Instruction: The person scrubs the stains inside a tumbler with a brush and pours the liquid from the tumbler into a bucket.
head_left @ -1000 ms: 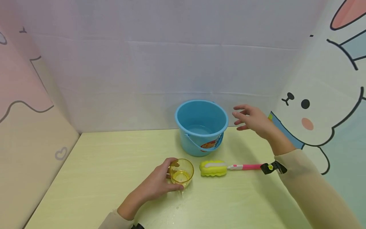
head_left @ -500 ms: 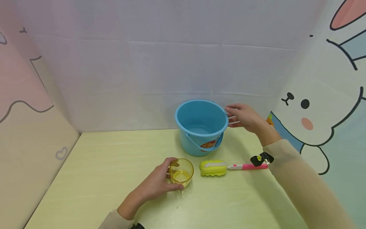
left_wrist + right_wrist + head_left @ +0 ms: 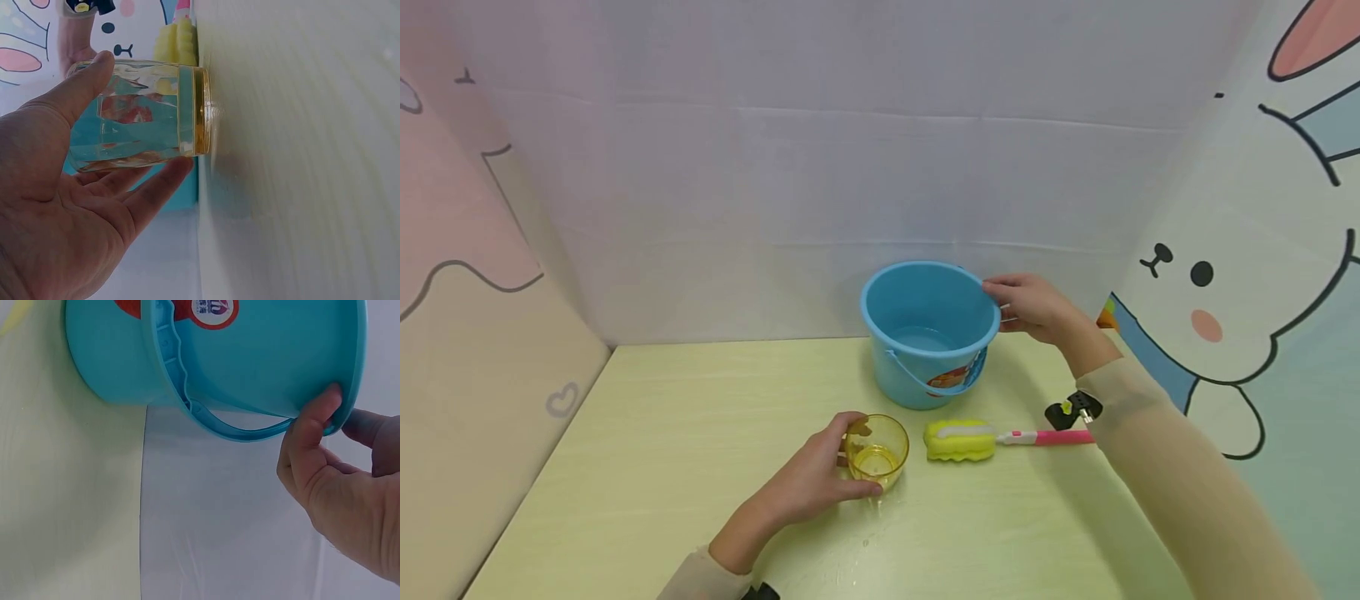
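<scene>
Through the head camera I see, largest of all, a white creased cloth backdrop (image 3: 820, 183) rising behind the round, light-blue plastic bucket (image 3: 898, 375). Well to the bucket's right is a cloth panel printed with a white rabbit (image 3: 1273, 275); well to its left, a pink-and-cream panel (image 3: 467, 358) with dark wavy lines and a small heart. Under the bucket spreads a pale yellow table with faint wood grain (image 3: 685, 417).

The bucket itself stands upright near the table's back edge, its curved blue carrying handle (image 3: 955, 391) hanging down across the front, over a red-and-white printed sticker (image 3: 946, 379).

From the bucket's right a long beige sleeve (image 3: 1172, 467) reaches in, and at its end I have the right hand (image 3: 1030, 304) pinching the bucket's rim, fingers bent against the outer wall in my right wrist view.

In front of the bucket, slightly to its right, a brush with a scalloped yellow sponge head and a slim white-and-pink handle (image 3: 960, 443) lies flat; a black wrist mount (image 3: 1073, 410) hides the handle's far end from the head camera.

Nearer me than the bucket and to its left, the left hand (image 3: 812, 479) holds a small, see-through amber cup (image 3: 877, 454) between thumb and curved fingers. The cup is upright, its thick base down at the tabletop, apart from the bucket and just left of the sponge head.
</scene>
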The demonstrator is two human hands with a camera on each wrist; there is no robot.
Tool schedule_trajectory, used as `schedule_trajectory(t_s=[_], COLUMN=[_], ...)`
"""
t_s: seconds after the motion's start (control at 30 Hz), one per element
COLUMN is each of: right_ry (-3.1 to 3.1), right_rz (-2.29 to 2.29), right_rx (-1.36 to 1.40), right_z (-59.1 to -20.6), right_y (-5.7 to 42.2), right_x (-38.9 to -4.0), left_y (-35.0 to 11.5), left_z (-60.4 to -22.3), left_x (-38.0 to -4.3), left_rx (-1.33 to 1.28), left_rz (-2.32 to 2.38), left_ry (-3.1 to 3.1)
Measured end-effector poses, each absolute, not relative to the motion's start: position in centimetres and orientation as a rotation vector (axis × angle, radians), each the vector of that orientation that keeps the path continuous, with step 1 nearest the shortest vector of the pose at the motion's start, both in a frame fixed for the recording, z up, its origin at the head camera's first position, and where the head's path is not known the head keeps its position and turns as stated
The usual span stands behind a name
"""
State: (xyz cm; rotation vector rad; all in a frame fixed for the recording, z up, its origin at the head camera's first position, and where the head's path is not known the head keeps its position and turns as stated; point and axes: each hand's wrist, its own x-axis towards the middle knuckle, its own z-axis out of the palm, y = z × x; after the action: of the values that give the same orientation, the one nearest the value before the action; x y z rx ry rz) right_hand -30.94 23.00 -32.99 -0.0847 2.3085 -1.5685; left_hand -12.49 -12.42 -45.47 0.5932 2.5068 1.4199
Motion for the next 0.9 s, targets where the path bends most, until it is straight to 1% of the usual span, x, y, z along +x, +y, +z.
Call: schedule_trajectory(t_s=[0.5, 0.9], right_ry=[2.217, 2.163], right_rz=[-1.667, -1.732], right_rx=[-0.077, -0.05], right_z=[-33.2, -33.43], right_y=[22.96, 23.09], right_x=[-30.95, -30.89], left_y=[-12.41, -13.0], left_z=[-45.51, -45.52], left_x=[-12.45, -12.38], left_rx=[0.587, 0.521], left_rz=[1.43, 1.445], left_ry=[2.503, 2.53])
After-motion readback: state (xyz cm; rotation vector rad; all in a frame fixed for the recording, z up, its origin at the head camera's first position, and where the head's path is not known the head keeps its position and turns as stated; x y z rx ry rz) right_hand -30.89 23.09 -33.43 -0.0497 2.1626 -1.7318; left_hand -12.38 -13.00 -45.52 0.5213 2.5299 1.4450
